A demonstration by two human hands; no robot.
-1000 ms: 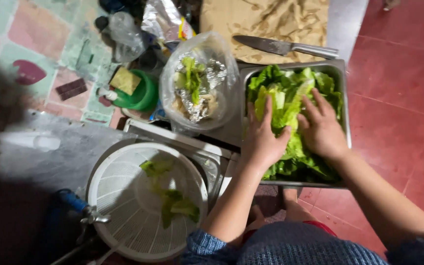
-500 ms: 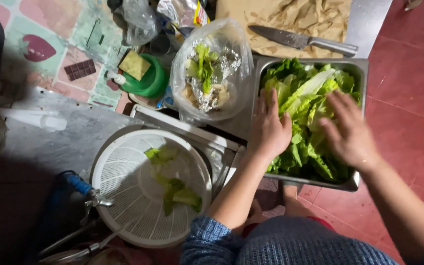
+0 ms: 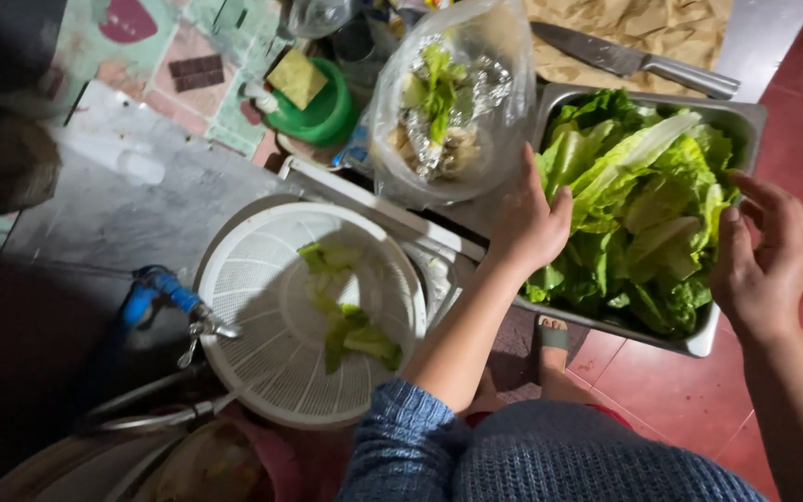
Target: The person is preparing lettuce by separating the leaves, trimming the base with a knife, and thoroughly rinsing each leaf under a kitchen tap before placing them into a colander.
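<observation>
1. Clearly the work centres on the lettuce leaves [image 3: 648, 200], heaped in a steel tray [image 3: 734, 113] at about two o'clock in the view, its near corner hanging over the red floor [image 3: 662, 372].
2. Judging by the layout, the step in hand is picking leaves from the heap; a move to lift one would call for a hand to close on a single leaf near the top of the pile.
3. At the tray's nine o'clock side, the left hand [image 3: 527, 223] rests against the leaves, fingers loosely spread and slightly curled, thumb toward the heap. It touches the lettuce but grips nothing that I can make out.
4. At the tray's three o'clock edge, the right hand [image 3: 762, 256] hovers wide open, fingers fanned, holding nothing, just beside the leaves.
5. Outward at eight o'clock from the tray, a white plastic colander [image 3: 262, 297] holds a few green leaf pieces [image 3: 350, 330].
6. At eleven o'clock stands a clear bag [image 3: 443, 102] with foil and greens inside; a knife [image 3: 629, 60] lies at twelve o'clock on brown paper [image 3: 643, 23].
7. Farther left sit a green bowl [image 3: 327, 112] with a yellow sponge [image 3: 297, 76].
</observation>
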